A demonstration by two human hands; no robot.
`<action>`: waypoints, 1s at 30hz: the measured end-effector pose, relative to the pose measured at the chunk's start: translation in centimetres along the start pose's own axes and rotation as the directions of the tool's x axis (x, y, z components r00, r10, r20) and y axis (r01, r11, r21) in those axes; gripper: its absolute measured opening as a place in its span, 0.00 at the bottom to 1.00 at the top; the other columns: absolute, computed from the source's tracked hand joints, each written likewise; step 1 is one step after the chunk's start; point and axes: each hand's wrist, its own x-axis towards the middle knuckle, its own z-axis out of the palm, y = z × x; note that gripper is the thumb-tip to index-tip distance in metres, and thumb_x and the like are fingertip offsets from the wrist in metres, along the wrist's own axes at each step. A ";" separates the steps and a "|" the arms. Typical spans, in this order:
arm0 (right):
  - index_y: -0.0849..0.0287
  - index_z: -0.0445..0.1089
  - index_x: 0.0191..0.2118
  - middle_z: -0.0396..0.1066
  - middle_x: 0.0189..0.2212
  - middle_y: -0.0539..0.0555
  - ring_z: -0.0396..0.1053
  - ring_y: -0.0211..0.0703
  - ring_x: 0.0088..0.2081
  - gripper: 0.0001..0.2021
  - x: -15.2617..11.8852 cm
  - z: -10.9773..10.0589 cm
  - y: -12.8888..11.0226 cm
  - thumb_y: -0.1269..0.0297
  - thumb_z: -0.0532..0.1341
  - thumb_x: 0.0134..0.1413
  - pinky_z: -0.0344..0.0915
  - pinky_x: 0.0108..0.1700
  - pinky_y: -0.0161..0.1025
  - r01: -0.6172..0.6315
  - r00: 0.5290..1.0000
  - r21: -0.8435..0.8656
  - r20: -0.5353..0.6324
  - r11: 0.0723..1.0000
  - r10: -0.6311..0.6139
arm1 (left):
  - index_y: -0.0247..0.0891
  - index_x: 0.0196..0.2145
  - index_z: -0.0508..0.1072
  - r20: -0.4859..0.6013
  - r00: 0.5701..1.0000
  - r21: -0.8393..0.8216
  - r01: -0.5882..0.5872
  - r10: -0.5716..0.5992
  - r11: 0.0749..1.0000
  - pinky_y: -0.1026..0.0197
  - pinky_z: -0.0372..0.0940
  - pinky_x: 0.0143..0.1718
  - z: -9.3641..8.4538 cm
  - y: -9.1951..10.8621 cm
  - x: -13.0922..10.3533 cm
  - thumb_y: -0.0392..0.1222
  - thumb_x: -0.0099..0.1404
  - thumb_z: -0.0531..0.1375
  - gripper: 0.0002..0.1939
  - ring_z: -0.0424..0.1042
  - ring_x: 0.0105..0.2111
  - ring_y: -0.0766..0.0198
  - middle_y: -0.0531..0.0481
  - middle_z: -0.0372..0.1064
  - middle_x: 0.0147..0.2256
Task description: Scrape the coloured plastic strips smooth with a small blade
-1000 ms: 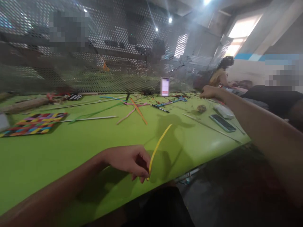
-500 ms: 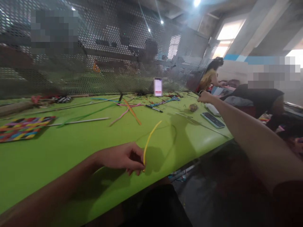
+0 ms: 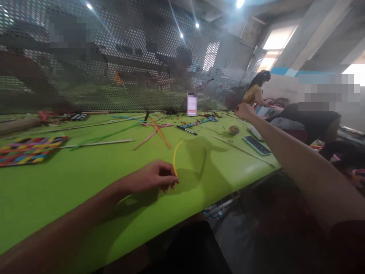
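So I'm looking down at a big lime green table (image 3: 85, 182) that fills most of the view, with a tall perforated metal screen (image 3: 128, 57) standing along its far edge. Off to the right another person in a dark top (image 3: 310, 118) is sitting at the table's end.

Next down in size: a colourful woven mat (image 3: 27, 150) lies flat at the far left of the table. A loose scatter of long strips sits mid-table, including a green strip (image 3: 105, 136) and an orange strip (image 3: 161, 133) crossing a pink one. A phone (image 3: 257, 145) lies flat near the right edge, and a second phone (image 3: 192, 104) stands upright against the screen with its display lit. A black pen (image 3: 186, 130) lies just in front of it.

My left hand (image 3: 151, 178) rests on the table near the front edge, fingers pinched closed on the lower end of a thin yellow strip (image 3: 175, 156), which curves up and away from the fingertips. My right hand (image 3: 243, 111) is stretched way out over the far right corner, curled closed, but I can't tell whether it's got anything in it.
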 end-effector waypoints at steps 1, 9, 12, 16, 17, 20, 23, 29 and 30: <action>0.80 0.72 0.35 0.73 0.37 0.67 0.58 0.26 0.31 0.12 -0.2 -0.3 -0.9 0.71 0.57 0.61 0.51 0.36 0.39 0.001 1.000 0.015 -0.004 1.000 -0.001 | 0.34 0.31 0.76 -0.060 0.998 -0.030 -0.021 0.019 0.999 0.64 0.64 0.29 0.0 0.0 0.1 0.48 0.66 0.65 0.13 0.70 0.25 0.68 0.51 0.74 0.27; 0.65 0.62 0.24 0.53 0.19 0.43 0.47 0.25 0.25 0.16 -7.6 -2.3 -13.8 0.62 0.60 0.60 0.46 0.32 0.34 0.350 0.928 0.324 0.011 0.879 -0.373 | 0.34 0.30 0.73 -0.374 0.920 -0.156 -0.189 0.120 0.970 0.63 0.66 0.28 -0.4 1.0 0.0 0.49 0.67 0.64 0.15 0.70 0.23 0.69 0.52 0.72 0.26; 0.61 0.55 0.20 0.49 0.17 0.43 0.45 0.28 0.24 0.18 -11.7 -1.1 -18.1 0.71 0.59 0.58 0.44 0.30 0.34 0.708 0.647 0.456 -0.114 0.539 -0.754 | 0.34 0.30 0.72 -0.446 0.879 -0.179 -0.272 0.168 0.945 0.64 0.65 0.26 -0.6 1.5 -0.3 0.48 0.67 0.64 0.14 0.70 0.22 0.69 0.52 0.72 0.26; 0.62 0.59 0.21 0.57 0.19 0.45 0.50 0.30 0.24 0.14 -15.4 1.7 -20.3 0.73 0.58 0.57 0.46 0.30 0.33 0.782 0.546 0.511 -0.284 0.358 -0.788 | 0.33 0.31 0.72 -0.485 0.853 -0.183 -0.316 0.194 0.931 0.65 0.64 0.26 -0.8 1.8 -0.4 0.46 0.70 0.62 0.14 0.68 0.22 0.71 0.53 0.70 0.25; 0.62 0.61 0.22 0.60 0.20 0.45 0.52 0.30 0.24 0.13 -15.9 2.3 -20.4 0.73 0.57 0.57 0.46 0.30 0.32 0.770 0.547 0.545 -0.295 0.332 -0.784 | 0.33 0.31 0.72 -0.490 0.850 -0.193 -0.322 0.193 0.927 0.65 0.65 0.25 -0.8 1.7 -0.3 0.46 0.70 0.62 0.14 0.68 0.22 0.71 0.53 0.70 0.25; 0.61 0.63 0.24 0.64 0.22 0.47 0.55 0.30 0.25 0.11 -17.2 3.7 -20.0 0.75 0.55 0.57 0.49 0.30 0.31 0.720 0.557 0.647 -0.322 0.252 -0.766 | 0.34 0.33 0.71 -0.505 0.847 -0.241 -0.323 0.166 0.915 0.65 0.66 0.25 -0.6 1.4 -0.2 0.45 0.71 0.61 0.12 0.69 0.21 0.70 0.54 0.71 0.26; 0.61 0.62 0.24 0.65 0.22 0.47 0.57 0.31 0.25 0.12 -18.1 4.4 -19.5 0.74 0.55 0.58 0.50 0.30 0.31 0.697 0.570 0.686 -0.352 0.211 -0.742 | 0.34 0.34 0.71 -0.500 0.856 -0.257 -0.294 0.134 0.921 0.65 0.66 0.24 -0.4 0.9 0.0 0.45 0.71 0.61 0.11 0.70 0.20 0.70 0.54 0.71 0.26; 0.61 0.63 0.28 0.66 0.25 0.49 0.60 0.33 0.28 0.10 -18.8 5.5 -19.6 0.76 0.55 0.60 0.54 0.33 0.32 0.745 0.529 0.632 -0.366 0.212 -0.766 | 0.34 0.34 0.75 -0.512 0.851 -0.160 -0.226 0.115 0.961 0.65 0.66 0.24 -0.4 0.2 0.0 0.44 0.69 0.63 0.10 0.69 0.21 0.70 0.53 0.71 0.25; 0.60 0.63 0.28 0.65 0.25 0.49 0.59 0.34 0.28 0.10 -18.9 5.6 -19.7 0.76 0.55 0.61 0.54 0.33 0.32 0.757 0.522 0.620 -0.384 0.207 -0.762 | 0.34 0.33 0.76 -0.515 0.850 -0.145 -0.215 0.112 0.966 0.65 0.66 0.24 -0.3 0.2 -0.1 0.44 0.69 0.63 0.10 0.69 0.21 0.69 0.54 0.71 0.24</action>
